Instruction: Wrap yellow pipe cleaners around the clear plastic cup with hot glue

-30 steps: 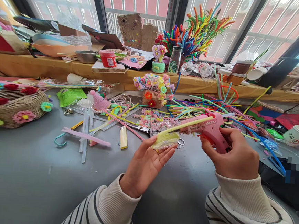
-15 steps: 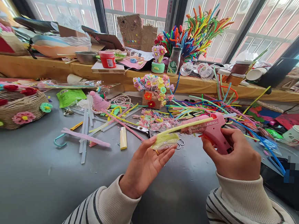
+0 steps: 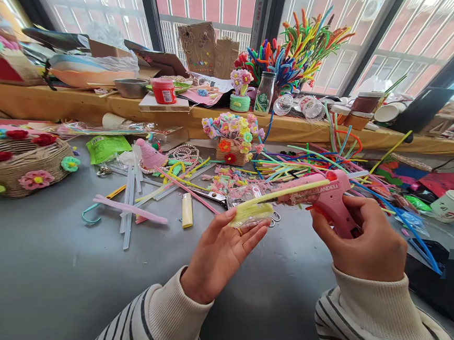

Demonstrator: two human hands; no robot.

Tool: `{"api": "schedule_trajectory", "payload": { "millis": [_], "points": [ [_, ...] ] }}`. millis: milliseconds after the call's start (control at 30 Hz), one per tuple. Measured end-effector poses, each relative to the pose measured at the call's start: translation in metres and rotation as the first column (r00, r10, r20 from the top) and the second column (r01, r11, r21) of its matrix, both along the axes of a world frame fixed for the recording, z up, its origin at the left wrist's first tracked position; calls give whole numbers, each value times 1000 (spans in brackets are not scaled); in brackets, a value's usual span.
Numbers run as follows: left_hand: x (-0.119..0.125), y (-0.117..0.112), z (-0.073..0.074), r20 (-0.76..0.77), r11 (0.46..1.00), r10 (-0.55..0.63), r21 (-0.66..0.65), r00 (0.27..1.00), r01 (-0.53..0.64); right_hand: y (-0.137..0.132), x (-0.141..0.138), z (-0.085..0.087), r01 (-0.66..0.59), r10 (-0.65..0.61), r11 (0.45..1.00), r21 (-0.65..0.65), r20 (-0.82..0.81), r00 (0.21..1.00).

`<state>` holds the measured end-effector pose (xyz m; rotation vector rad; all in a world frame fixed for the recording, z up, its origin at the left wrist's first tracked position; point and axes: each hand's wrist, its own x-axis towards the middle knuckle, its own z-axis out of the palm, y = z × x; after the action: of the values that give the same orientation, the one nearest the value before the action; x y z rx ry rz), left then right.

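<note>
1. Two hands work above the near middle of the grey table (image 3: 46, 271), both in striped sleeves.
2. Left hand (image 3: 220, 253) lies palm up with its fingers half open. Thumb and fingertips pinch the flat, wound end of a yellow pipe cleaner (image 3: 288, 192). Its straight length runs up to the right, clear of the table.
3. Right hand (image 3: 366, 244) is wrapped fully around the grip of a pink glue gun (image 3: 336, 202). The nozzle points left along that yellow length and sits close to it — whether they touch I cannot tell.
4. Progress, as I judge it: a few turns are wound at the near end and most of the stem is unwound — no glue bead shows.
5. Farther off lie loose pipe cleaners (image 3: 302, 163) and scissors (image 3: 214, 195). Clear glue sticks (image 3: 129, 204) are to the left, and a woven basket (image 3: 18, 166) is at the far left.
</note>
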<state>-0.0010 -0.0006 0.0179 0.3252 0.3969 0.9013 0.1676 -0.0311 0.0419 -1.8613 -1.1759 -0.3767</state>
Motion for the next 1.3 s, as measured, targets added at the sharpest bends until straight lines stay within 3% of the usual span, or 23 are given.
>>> {"api": "schedule_trajectory", "payload": {
  "millis": [1000,1300],
  "points": [
    [-2,1,-3,51,999,-11,50,999,8,-3,2,-1,-1,0,1000,30,14,1000],
    [-3,-1,-5,117,996,-8,84,993,-1,-8,0,0,-9,13,999,49,-86,996]
  ]
}}
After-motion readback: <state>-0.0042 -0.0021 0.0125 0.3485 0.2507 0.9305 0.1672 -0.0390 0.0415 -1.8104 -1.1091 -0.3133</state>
